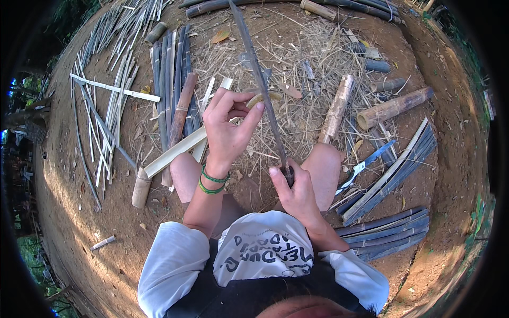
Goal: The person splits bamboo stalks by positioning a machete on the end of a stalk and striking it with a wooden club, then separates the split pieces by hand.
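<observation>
My right hand [298, 194] is wrapped round the dark handle of a machete [259, 74]. Its long blade slants away from me, up and to the left. Between thumb and fingertips, my left hand [229, 127] pinches a short, curved, pale brown piece of bamboo [255, 100]. The blade crosses right at this piece, and part of it shows on the far side of the blade. Whether the edge is cutting into it, I cannot tell. Below my left hand lies a pale split bamboo strip [177, 152], its near end by an upright bamboo stump [141, 189].
Shavings [302, 58] litter the ground ahead. Bundled thin strips [116, 100] lie far left, beside dark bamboo lengths [175, 79]. On the right are a blue-bladed handsaw [371, 160], a thick bamboo tube [395, 107], an upright bamboo post [338, 108] and stacked split bamboo [389, 233].
</observation>
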### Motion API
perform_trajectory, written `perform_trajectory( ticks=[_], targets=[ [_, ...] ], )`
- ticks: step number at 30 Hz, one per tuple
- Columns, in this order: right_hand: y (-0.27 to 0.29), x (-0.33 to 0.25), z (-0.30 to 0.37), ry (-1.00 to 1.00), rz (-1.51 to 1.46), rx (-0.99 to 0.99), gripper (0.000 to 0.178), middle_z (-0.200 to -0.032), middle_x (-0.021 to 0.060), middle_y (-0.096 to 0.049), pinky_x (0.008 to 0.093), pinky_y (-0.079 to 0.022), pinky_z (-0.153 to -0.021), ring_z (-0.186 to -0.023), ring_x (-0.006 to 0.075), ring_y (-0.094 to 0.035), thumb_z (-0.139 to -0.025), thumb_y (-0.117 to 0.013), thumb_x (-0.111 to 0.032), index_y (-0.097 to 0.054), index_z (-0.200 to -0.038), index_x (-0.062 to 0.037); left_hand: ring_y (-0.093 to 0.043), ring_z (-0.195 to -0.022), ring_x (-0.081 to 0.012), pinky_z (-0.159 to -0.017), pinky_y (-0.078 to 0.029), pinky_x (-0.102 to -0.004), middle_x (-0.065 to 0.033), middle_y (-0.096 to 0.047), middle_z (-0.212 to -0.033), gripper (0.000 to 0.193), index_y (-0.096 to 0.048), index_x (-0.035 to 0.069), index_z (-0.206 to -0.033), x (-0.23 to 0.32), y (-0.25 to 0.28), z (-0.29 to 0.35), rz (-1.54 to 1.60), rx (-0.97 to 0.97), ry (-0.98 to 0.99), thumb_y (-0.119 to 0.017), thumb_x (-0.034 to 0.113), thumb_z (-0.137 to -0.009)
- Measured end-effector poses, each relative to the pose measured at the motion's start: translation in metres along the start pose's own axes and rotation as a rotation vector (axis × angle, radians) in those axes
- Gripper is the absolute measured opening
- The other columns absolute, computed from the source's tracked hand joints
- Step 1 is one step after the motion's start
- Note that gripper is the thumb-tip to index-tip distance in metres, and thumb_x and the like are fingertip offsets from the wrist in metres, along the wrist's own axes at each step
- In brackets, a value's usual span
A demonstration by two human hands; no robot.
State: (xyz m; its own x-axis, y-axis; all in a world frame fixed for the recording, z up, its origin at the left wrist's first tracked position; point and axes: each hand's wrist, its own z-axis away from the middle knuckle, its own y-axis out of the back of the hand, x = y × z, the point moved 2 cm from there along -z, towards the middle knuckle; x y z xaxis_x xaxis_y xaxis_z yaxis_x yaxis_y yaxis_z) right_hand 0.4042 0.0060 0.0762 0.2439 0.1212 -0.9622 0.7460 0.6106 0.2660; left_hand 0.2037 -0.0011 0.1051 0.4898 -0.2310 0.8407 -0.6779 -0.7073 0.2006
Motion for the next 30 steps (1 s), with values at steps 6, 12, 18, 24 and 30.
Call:
perform_trajectory(
  ticks=[6, 12, 18, 24, 30],
  targets=[
    [0.0, 0.001, -0.001, -0.002, 0.0, -0.001, 0.036, -0.057, 0.0145, -0.056, 0.0394, -0.043, -0.052, -0.05, 0.0259, -0.057, -0.099, -0.069, -0.029, -0.061, -0.087, 0.0044, -0.07, -0.075, -0.015, -0.066, -0.06, -0.0266, -0.0103, -0.064, -0.092, 0.019, -0.071, -0.007, -0.102, 0.001, 0.005, -0.005, 0.06, -0.003, -0.056, -0.077, 0.002, -0.085],
    [0.001, 0.0, -0.006, 0.01, 0.012, -0.007, 0.036, -0.059, 0.0162, -0.057, 0.0407, -0.044, -0.053, -0.052, 0.0293, -0.059, -0.099, -0.069, -0.029, -0.062, -0.09, 0.0049, -0.065, -0.086, -0.0234, -0.075, -0.052, -0.034, -0.015, -0.067, -0.095, 0.027, -0.071, -0.005, -0.105, 0.041, 0.052, -0.07, -0.197, 0.166, -0.599, -0.069, 0.019, -0.091],
    [0.005, -0.005, -0.008, -0.032, 0.066, 0.006, 0.039, -0.062, 0.0179, -0.062, 0.0399, -0.047, -0.056, -0.056, 0.0295, -0.064, -0.099, -0.069, -0.03, -0.062, -0.095, 0.0073, -0.051, -0.118, -0.0293, -0.098, -0.035, -0.0421, -0.0156, -0.056, -0.128, 0.048, -0.058, 0.007, -0.131, 0.143, 0.035, -0.141, -0.634, -0.045, -1.337, -0.047, 0.042, -0.1],
    [0.0, -0.004, -0.008, -0.065, -0.041, -0.026, 0.041, -0.064, 0.0203, -0.063, 0.0409, -0.049, -0.057, -0.059, 0.0338, -0.066, -0.099, -0.069, -0.033, -0.063, -0.097, 0.0078, -0.015, -0.16, -0.0271, -0.129, 0.0, -0.0523, -0.006, -0.026, -0.171, 0.074, -0.028, 0.025, -0.164, 0.089, -0.037, -0.147, -1.032, -0.455, -1.063, -0.025, 0.067, -0.104],
    [-0.001, -0.006, -0.011, 0.027, 0.111, 0.006, 0.04, -0.062, 0.0212, -0.062, 0.0447, -0.049, -0.058, -0.061, 0.0397, -0.068, -0.098, -0.069, -0.033, -0.063, -0.097, 0.007, -0.016, -0.159, -0.0278, -0.129, -0.001, -0.0531, -0.007, -0.028, -0.169, 0.075, -0.03, 0.024, -0.164, 0.127, -0.037, -0.166, -0.928, -0.352, -1.258, -0.025, 0.068, -0.104]
  ],
)
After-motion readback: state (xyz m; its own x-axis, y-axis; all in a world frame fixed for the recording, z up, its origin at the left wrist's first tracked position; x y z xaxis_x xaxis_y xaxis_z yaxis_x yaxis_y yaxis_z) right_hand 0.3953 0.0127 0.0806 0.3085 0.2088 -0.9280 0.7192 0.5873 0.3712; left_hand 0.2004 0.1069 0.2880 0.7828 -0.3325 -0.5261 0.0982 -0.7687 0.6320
